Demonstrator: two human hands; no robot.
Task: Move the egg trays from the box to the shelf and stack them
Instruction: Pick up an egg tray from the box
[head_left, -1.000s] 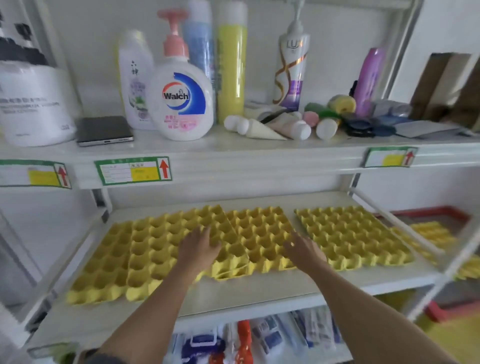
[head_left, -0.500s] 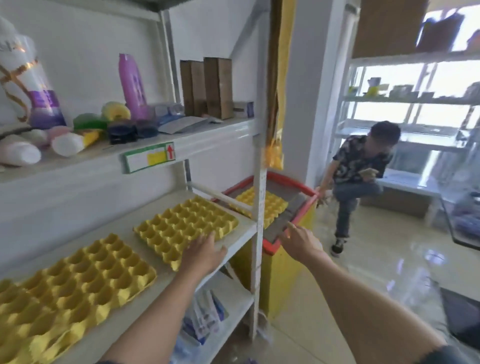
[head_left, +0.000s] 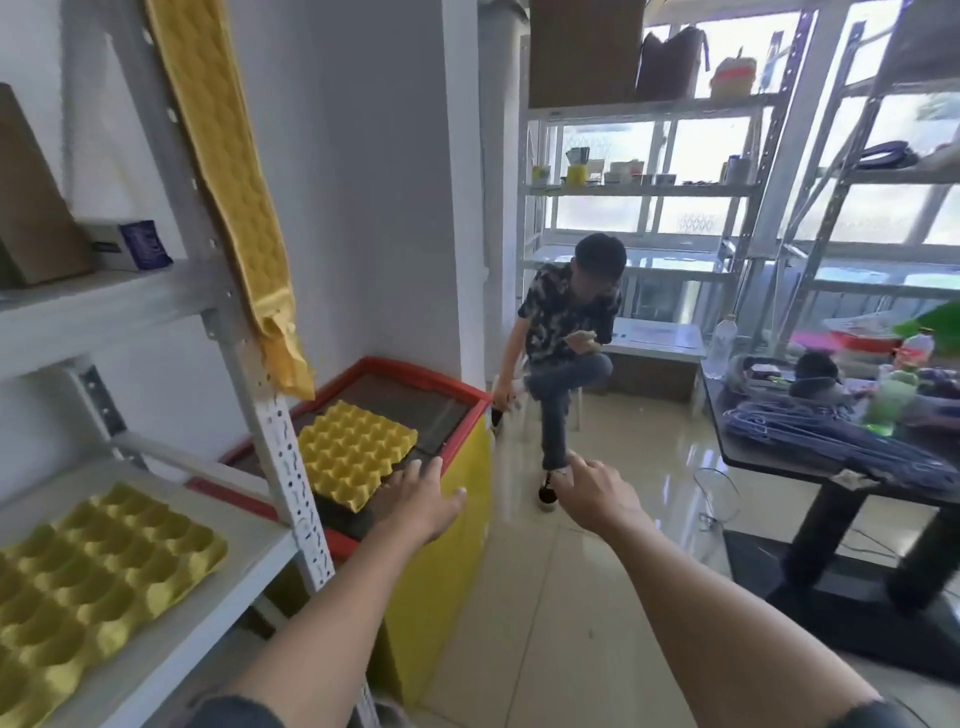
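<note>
A yellow egg tray (head_left: 356, 452) lies in the red-rimmed yellow box (head_left: 457, 483) beside the shelf unit. My left hand (head_left: 421, 501) hovers over the box's near right corner, just right of that tray, fingers spread and holding nothing. My right hand (head_left: 595, 491) is out over the floor to the right of the box, also empty with fingers apart. Another yellow egg tray (head_left: 98, 577) rests on the white shelf (head_left: 244, 561) at the lower left.
A white perforated shelf post (head_left: 291, 467) stands between shelf and box. A long yellow strip (head_left: 228, 171) hangs down it. A person (head_left: 566, 332) sits just past the box. A dark table (head_left: 841, 457) with clutter stands at right. Tiled floor lies between.
The view has swung right from the shelf's trays to the box. Both hands left the shelf and moved toward the box, still empty.
</note>
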